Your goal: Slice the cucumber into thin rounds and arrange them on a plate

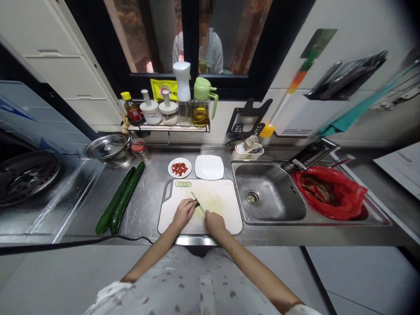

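A white cutting board (pixel 226 205) with a grey edge lies on the steel counter. My right hand (pixel 215 224) grips a kitchen knife (pixel 198 202), its blade slanting up and left across the board. Beside the blade, my left hand (pixel 184 211) is closed on a small dark green piece of cucumber (pixel 197 204), mostly covered by the fingers. Several thin cucumber slices (pixel 183 184) lie in a row at the board's top left. Behind the board are a small plate (pixel 170 168) with chopped red pieces (pixel 180 169) and a white square plate (pixel 209 167).
Two whole cucumbers (pixel 123 197) lie to the left, near a lidded steel pot (pixel 110 148) and a red-lidded jar (pixel 140 151). To the right are the sink (pixel 272 188) and a red plastic bag (pixel 331 197). A seasoning rack (pixel 170 128) hangs behind. A black cable (pixel 124 237) runs along the front edge.
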`<state>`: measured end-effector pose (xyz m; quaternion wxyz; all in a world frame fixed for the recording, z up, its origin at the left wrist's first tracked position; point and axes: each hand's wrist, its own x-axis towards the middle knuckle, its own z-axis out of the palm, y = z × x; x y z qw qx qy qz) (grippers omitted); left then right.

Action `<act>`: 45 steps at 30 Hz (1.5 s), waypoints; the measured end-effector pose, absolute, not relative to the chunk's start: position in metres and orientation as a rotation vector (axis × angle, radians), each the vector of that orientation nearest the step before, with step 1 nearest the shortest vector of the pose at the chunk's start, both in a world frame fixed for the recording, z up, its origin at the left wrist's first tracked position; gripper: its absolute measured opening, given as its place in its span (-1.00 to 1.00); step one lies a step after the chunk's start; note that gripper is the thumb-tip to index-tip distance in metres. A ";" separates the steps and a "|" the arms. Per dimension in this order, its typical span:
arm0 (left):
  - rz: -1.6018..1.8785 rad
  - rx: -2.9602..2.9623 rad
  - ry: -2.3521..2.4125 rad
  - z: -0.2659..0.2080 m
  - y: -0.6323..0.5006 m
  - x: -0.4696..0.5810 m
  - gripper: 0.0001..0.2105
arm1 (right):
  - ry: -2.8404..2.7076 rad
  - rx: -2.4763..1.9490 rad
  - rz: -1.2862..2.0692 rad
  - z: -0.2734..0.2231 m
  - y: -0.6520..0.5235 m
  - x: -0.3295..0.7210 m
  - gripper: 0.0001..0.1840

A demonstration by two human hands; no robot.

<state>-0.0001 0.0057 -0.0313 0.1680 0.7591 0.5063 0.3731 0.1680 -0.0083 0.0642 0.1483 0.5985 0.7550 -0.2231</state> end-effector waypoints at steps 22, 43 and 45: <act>1.077 2.150 1.434 -0.025 0.004 0.001 -0.76 | 2.127 1.733 -0.643 0.057 -0.039 0.190 -0.71; 1.111 2.145 1.442 -0.024 0.004 0.004 -0.75 | 2.210 1.738 -0.581 0.056 -0.007 0.165 -0.69; 1.112 2.152 1.445 -0.025 0.004 0.004 -0.76 | 2.203 1.745 -0.584 0.057 -0.008 0.165 -0.70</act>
